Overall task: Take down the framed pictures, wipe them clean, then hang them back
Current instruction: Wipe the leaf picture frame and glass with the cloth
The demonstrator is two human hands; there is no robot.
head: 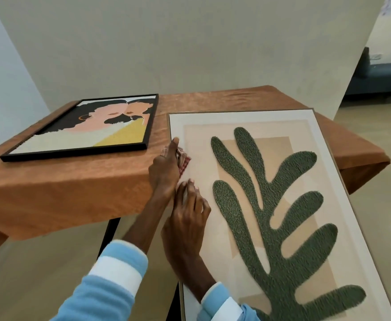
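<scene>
Lying flat at the far left of the table [74,193]: a black-framed portrait picture [85,128], well apart from both hands and not being touched. Draped over the table: an orange-brown cloth.

Working just right of that: the left hand [164,167], closed around a small checked rag [183,162], thumb pointing up along the left border of the big leaf picture [282,205]. Rubbing seemingly along that pale border, close to the thin wooden edge.

Pressing down beside it: the right hand [187,225], fingers bent and resting on the picture's face, apparently steadying it; holding nothing that can be made out.

Resting with its far end on the table and its near end jutting out toward the body: the leaf picture itself, so probably prone to tipping or sliding.

Doing this step well, as judged: keeping the steadying hand firm, wiping in long strokes along the border, folding the rag to a fresh side, going lightly over the textured green leaf to avoid snagging.

Counting: two framed pictures, both down; one rag; two hands; one table. Hanging back not yet begun.
</scene>
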